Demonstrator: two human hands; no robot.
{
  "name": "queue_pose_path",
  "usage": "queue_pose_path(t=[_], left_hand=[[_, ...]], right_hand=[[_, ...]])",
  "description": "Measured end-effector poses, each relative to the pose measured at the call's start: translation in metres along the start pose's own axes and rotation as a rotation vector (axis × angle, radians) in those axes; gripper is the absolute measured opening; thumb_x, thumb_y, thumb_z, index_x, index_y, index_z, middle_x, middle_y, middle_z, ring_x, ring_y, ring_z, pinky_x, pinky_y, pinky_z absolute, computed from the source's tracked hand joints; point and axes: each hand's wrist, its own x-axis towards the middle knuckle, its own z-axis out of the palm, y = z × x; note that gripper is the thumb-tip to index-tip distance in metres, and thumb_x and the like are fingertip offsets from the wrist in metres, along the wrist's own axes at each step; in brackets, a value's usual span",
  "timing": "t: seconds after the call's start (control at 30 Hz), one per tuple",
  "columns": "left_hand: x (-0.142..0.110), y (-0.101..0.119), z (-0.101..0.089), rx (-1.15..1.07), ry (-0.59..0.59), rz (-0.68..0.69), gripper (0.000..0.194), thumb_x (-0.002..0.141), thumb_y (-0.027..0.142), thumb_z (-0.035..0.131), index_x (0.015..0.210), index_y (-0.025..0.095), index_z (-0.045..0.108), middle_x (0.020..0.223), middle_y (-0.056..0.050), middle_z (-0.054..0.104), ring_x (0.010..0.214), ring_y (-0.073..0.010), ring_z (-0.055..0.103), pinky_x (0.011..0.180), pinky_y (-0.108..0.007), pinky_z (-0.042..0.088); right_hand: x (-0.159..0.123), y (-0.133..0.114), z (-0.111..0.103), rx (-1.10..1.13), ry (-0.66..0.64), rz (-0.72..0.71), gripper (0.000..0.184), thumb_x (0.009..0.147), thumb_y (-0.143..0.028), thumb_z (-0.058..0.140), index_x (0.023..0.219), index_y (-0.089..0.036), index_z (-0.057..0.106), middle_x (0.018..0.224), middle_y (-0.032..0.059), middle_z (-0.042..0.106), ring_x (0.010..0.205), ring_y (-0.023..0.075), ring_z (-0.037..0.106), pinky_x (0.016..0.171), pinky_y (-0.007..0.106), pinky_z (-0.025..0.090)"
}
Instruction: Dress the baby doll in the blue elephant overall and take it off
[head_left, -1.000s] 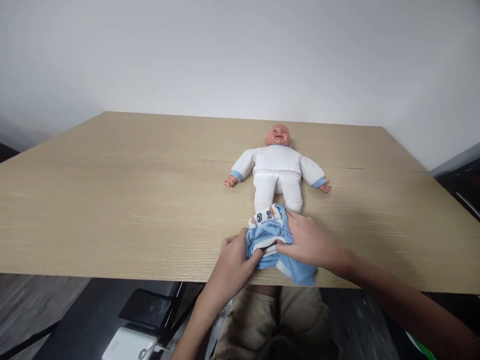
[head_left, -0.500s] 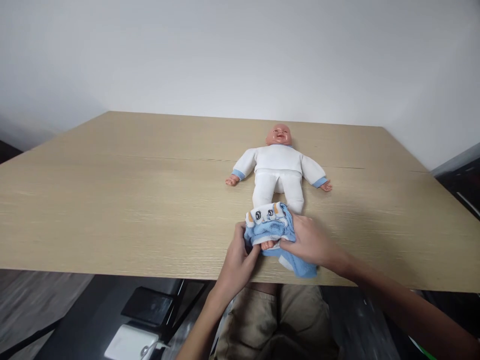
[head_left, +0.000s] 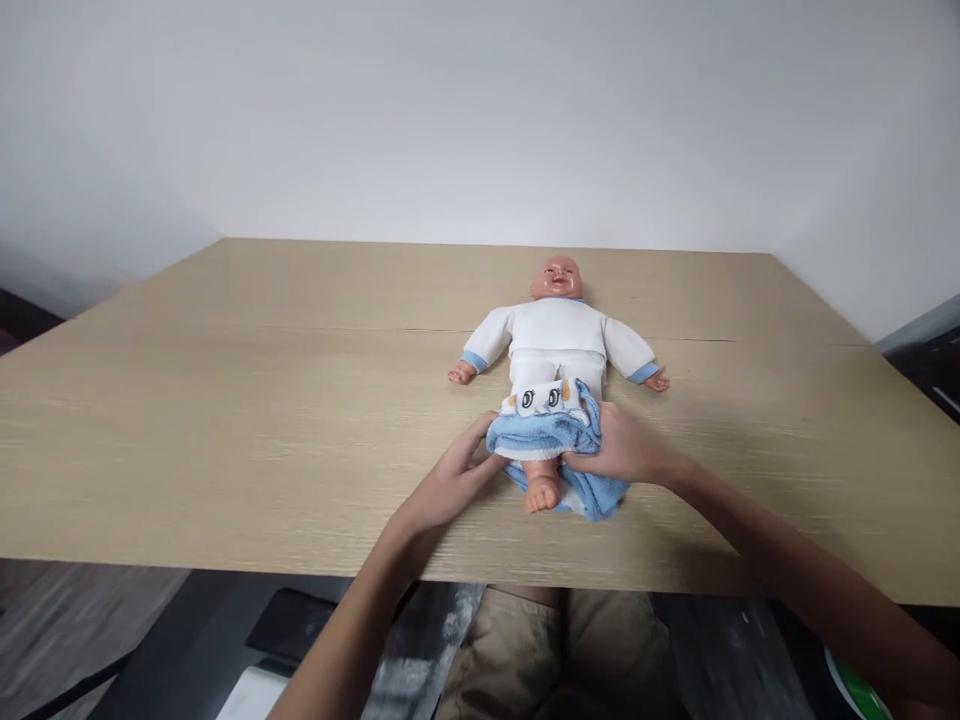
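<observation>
A baby doll (head_left: 557,330) in a white top with blue cuffs lies on its back, head toward the wall, arms spread. Blue and white terry doll clothing (head_left: 544,435), with embroidered eyes on it, is bunched around the doll's lower legs. One bare foot (head_left: 541,494) sticks out below its white-edged opening; the other foot is hidden. My left hand (head_left: 461,468) pinches the garment's left edge. On the right edge, my right hand (head_left: 626,446) grips the cloth, fingers partly hidden behind it.
The doll lies on a light wooden table (head_left: 262,430) that reaches back to a pale wall (head_left: 480,120). Under the front edge are a black item (head_left: 289,625) and a white item (head_left: 251,695) on a dark surface. My lap (head_left: 555,650) is below the table.
Both hands have moved the clothing up the doll's legs, away from me. The foot, earlier mostly covered, now shows up to the ankle and above.
</observation>
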Motion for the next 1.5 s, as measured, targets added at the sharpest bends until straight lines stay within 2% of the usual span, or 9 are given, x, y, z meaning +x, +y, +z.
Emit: queue_pose_path(t=[0.13,0.4,0.53,0.67,0.8,0.9,1.0,1.27,1.5], left_hand=[[0.009,0.006,-0.005,0.032,-0.056,-0.001,0.053,0.099,0.045,0.079,0.146,0.023,0.070,0.155,-0.013,0.071,0.148,-0.0331,0.063,0.130,-0.047,0.047],[0.011,0.000,-0.017,0.105,-0.060,0.007,0.056,0.088,0.046,0.090,0.136,0.024,0.071,0.143,-0.012,0.074,0.137,-0.0334,0.067,0.123,-0.047,0.052],[0.017,-0.002,-0.021,0.076,0.001,0.072,0.054,0.092,0.049,0.085,0.135,0.023,0.064,0.141,-0.013,0.068,0.126,-0.0287,0.066,0.116,-0.044,0.054],[0.032,0.013,-0.024,0.198,0.009,0.118,0.062,0.097,0.050,0.081,0.150,0.026,0.058,0.158,-0.013,0.060,0.135,-0.0295,0.059,0.124,-0.046,0.046],[0.059,0.048,-0.024,0.329,-0.195,0.152,0.055,0.095,0.054,0.079,0.143,0.028,0.071,0.145,-0.009,0.070,0.137,-0.0331,0.057,0.124,-0.047,0.043],[0.085,0.075,-0.017,0.469,-0.345,0.121,0.035,0.089,0.061,0.081,0.098,0.027,0.081,0.097,-0.005,0.074,0.106,-0.0310,0.063,0.117,-0.047,0.048],[0.108,0.092,-0.005,0.469,-0.495,0.068,0.041,0.080,0.062,0.087,0.068,0.027,0.070,0.071,-0.001,0.063,0.088,-0.0273,0.063,0.110,-0.044,0.053],[0.142,0.085,0.016,0.088,-0.786,0.064,0.025,0.079,0.035,0.088,0.101,0.024,0.086,0.101,-0.004,0.084,0.096,-0.0301,0.079,0.088,-0.038,0.064],[0.155,0.064,0.020,0.100,-1.050,0.038,0.041,0.082,0.050,0.095,0.102,0.018,0.079,0.095,0.000,0.079,0.088,-0.0204,0.073,0.081,-0.029,0.059]], right_hand=[[-0.006,0.010,-0.009,0.065,-0.026,-0.021,0.027,0.089,-0.027,0.078,0.115,-0.021,0.074,0.120,0.0084,0.083,0.113,0.0293,0.078,0.111,0.043,0.059],[-0.025,0.038,-0.013,0.285,-0.075,0.044,0.073,0.097,-0.056,0.081,0.159,-0.023,0.060,0.155,0.0119,0.072,0.149,0.0349,0.065,0.129,0.052,0.049],[-0.026,0.045,-0.005,0.558,-0.043,0.110,0.071,0.091,-0.061,0.085,0.150,-0.024,0.066,0.145,0.0102,0.076,0.143,0.0330,0.069,0.124,0.049,0.054],[-0.028,0.043,-0.005,0.832,-0.012,0.260,0.066,0.074,-0.061,0.095,0.125,-0.025,0.072,0.121,0.0074,0.080,0.112,0.0281,0.078,0.101,0.040,0.065],[-0.028,0.037,-0.008,0.994,0.054,0.384,0.070,0.064,-0.056,0.098,0.119,-0.025,0.068,0.110,0.0063,0.080,0.097,0.0251,0.078,0.089,0.035,0.065],[-0.028,0.037,-0.010,1.011,0.055,0.408,0.072,0.064,-0.052,0.099,0.122,-0.025,0.066,0.110,0.0058,0.079,0.094,0.0244,0.078,0.086,0.033,0.065],[-0.027,0.043,-0.014,0.950,0.029,0.398,0.072,0.066,-0.052,0.099,0.124,-0.025,0.066,0.110,0.0045,0.079,0.095,0.0240,0.078,0.086,0.033,0.064],[-0.029,0.058,-0.046,0.438,-0.302,0.231,0.051,0.083,-0.055,0.094,0.118,-0.021,0.079,0.117,0.0056,0.082,0.111,0.0289,0.075,0.103,0.043,0.063],[-0.036,0.075,-0.044,0.863,-0.119,0.207,0.056,0.080,-0.057,0.100,0.117,-0.021,0.078,0.099,0.0001,0.075,0.086,0.0166,0.069,0.081,0.026,0.057]])
